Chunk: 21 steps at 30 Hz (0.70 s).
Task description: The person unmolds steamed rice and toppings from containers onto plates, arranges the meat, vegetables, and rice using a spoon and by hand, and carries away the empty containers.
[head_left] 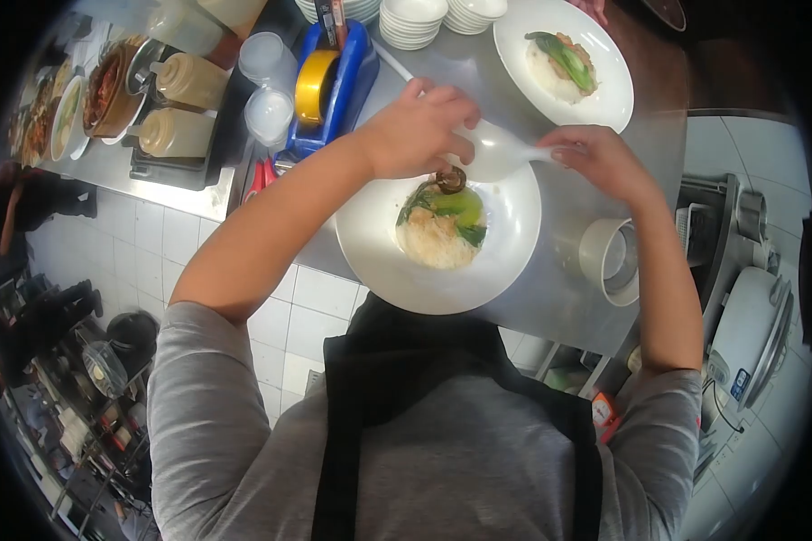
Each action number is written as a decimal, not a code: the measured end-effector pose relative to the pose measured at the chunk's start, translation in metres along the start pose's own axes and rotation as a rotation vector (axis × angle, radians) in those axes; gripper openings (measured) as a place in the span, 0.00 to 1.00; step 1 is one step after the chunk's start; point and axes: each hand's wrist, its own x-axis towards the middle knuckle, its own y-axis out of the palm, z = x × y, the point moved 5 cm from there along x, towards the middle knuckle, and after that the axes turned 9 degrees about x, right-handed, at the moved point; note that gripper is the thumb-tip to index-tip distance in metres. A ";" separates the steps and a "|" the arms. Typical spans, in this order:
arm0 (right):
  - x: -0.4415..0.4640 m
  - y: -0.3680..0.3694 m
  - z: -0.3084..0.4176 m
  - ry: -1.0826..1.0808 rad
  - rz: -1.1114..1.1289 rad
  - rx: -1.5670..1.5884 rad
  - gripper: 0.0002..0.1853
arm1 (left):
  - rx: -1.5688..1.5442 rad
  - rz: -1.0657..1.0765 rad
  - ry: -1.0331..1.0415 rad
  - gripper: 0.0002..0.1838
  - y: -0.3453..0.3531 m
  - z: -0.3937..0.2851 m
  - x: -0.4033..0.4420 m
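A large white plate (514, 243) at the steel counter's front edge holds pale noodles or rice (438, 245) with green leafy vegetable (460, 207) on top. At the food's upper edge lies a dark brown piece (451, 179), with the fingertips of my left hand (429, 126) at it; its fingers are bent, and whether they grip the piece is unclear. My right hand (595, 158) pinches the handle of a white spoon (496, 151), whose broad bowl is over the plate's far rim, beside my left fingers.
A second plated dish (519, 32) stands at the back right. Behind my left forearm is a blue tape dispenser (361, 68) beside clear lidded cups (269, 115). Squeeze bottles (171, 133) stand left, stacked white bowls (410, 22) at the back, a white container (609, 257) right. Another person's hand (594, 7) shows at the top.
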 end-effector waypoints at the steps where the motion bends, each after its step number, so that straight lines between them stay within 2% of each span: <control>1: 0.001 0.002 -0.001 -0.040 -0.043 -0.033 0.10 | -0.002 0.002 -0.011 0.17 -0.001 0.002 -0.001; 5: 0.004 0.014 0.007 -0.036 -0.052 -0.210 0.11 | 0.052 0.061 -0.032 0.20 0.001 -0.003 -0.009; 8: 0.012 0.022 -0.003 -0.104 -0.074 -0.076 0.10 | 0.083 0.027 -0.042 0.22 0.004 -0.003 -0.009; 10: 0.017 0.020 -0.002 -0.072 -0.056 -0.075 0.11 | 0.098 0.014 -0.059 0.21 0.001 -0.004 -0.009; 14: 0.016 0.015 0.010 -0.011 -0.035 -0.219 0.12 | 0.018 -0.004 -0.005 0.19 -0.001 -0.005 -0.006; 17: 0.006 0.015 0.017 -0.198 -0.102 -0.355 0.13 | -0.018 0.070 0.070 0.16 0.000 -0.010 0.001; 21: 0.002 0.020 0.007 -0.201 -0.162 -0.370 0.14 | 0.000 0.154 0.146 0.12 0.001 -0.011 0.010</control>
